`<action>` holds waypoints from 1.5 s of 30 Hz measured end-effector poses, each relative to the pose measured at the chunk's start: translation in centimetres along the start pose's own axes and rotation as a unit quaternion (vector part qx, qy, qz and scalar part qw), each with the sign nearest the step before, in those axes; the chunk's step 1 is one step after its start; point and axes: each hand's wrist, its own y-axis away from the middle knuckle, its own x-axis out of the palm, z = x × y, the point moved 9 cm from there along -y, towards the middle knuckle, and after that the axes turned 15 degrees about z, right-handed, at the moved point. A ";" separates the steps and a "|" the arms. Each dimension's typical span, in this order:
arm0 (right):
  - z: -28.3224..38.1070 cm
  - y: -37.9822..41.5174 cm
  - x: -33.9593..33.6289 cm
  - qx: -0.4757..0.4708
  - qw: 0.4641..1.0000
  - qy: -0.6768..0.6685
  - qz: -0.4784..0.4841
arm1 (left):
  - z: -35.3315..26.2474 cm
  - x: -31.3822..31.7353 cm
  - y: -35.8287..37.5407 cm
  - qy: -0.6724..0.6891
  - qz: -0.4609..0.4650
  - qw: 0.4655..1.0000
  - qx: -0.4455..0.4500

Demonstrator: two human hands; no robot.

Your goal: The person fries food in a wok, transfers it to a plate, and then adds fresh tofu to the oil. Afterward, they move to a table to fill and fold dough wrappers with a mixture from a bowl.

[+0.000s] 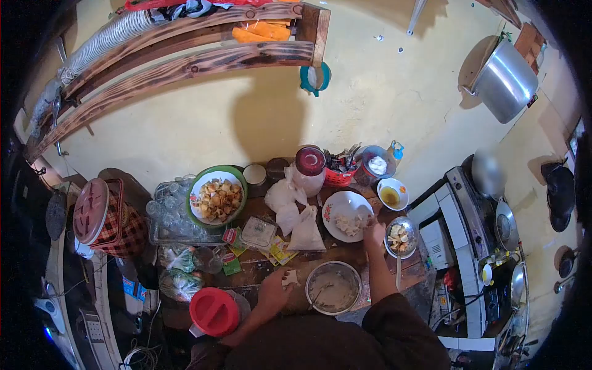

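My left hand (275, 291) is closed on a small pale flat piece (290, 278) above the wooden table, left of a metal bowl (333, 288) of pale batter with a spoon in it. My right hand (374, 237) reaches to the right edge of a white floral plate (347, 216) that holds pale pieces; its fingertips are too small to make out. Right of that hand, a skimmer (399, 237) with cut pieces rests over a bowl. Between my hands and the wall sit white plastic bags (306, 231) and a clear container (258, 233).
A green-rimmed bowl of browned pieces (216, 200), a tray of glasses (179, 213) and a red-lidded jug (214, 311) stand to the left. A small bowl of yellow liquid (393, 194) is at the back right, near a stove (465, 209). A wooden shelf (246, 58) hangs above.
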 end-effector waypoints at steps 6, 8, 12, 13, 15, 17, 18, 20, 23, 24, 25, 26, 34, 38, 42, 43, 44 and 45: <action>6.0 8.5 -9.4 -0.056 0.987 -0.137 -0.056 | 3.1 1.2 0.1 -0.161 -0.054 0.984 -0.046; 6.6 11.9 -7.5 -0.100 0.972 -0.213 0.016 | 4.6 2.3 -0.2 -0.199 -0.037 0.977 -0.066; 13.5 20.9 -6.9 -0.338 0.912 -0.108 0.204 | 6.5 4.1 -1.3 -0.253 -0.048 0.966 -0.032; 14.4 22.9 -5.8 -0.367 0.893 -0.052 0.256 | 6.3 4.5 -1.4 -0.268 -0.067 0.961 0.011; 14.5 25.1 -3.8 -0.382 0.883 -0.010 0.271 | 7.2 5.5 -2.2 -0.285 -0.040 0.958 -0.002; 14.1 26.4 -2.2 -0.397 0.873 0.033 0.282 | 8.9 7.0 -3.0 -0.303 -0.014 0.953 -0.013; 13.9 26.9 -1.4 -0.405 0.862 0.042 0.302 | 10.0 7.6 -3.3 -0.324 -0.015 0.946 -0.019; 13.7 27.2 -0.6 -0.413 0.852 0.052 0.319 | 9.3 7.4 -3.1 -0.347 -0.017 0.938 -0.023; 13.2 26.8 -0.1 -0.416 0.851 0.042 0.319 | 8.6 7.1 -2.5 -0.351 -0.023 0.936 -0.027; 12.7 26.4 0.4 -0.401 0.855 0.036 0.327 | 8.8 6.8 -2.6 -0.335 -0.032 0.941 -0.032; 12.7 26.1 0.1 -0.387 0.859 0.030 0.335 | 8.7 6.5 -2.6 -0.319 -0.041 0.946 -0.036; 12.8 26.0 -0.5 -0.386 0.859 0.030 0.335 | 8.5 6.4 -2.5 -0.320 -0.041 0.946 -0.035; 11.0 23.7 -6.7 -0.320 0.909 -0.121 0.237 | 8.6 6.3 -2.8 -0.277 -0.052 0.960 0.002; 10.9 24.4 -9.2 -0.335 0.914 -0.139 0.181 | 7.6 5.5 -2.4 -0.250 -0.084 0.964 0.043; 11.3 25.9 -13.3 -0.351 0.919 -0.162 0.074 | 5.9 3.4 -1.6 -0.091 -0.130 0.987 0.025; 11.4 26.4 -14.4 -0.371 0.911 -0.177 0.023 | 5.5 2.9 -1.3 -0.017 -0.156 0.986 0.058; 11.4 26.7 -14.3 -0.370 0.912 -0.177 0.024 | 5.8 3.2 -1.5 -0.017 -0.154 0.986 0.058; 11.2 27.3 -14.8 -0.383 0.900 -0.209 -0.009 | 7.2 4.0 -2.3 0.112 -0.119 0.985 0.046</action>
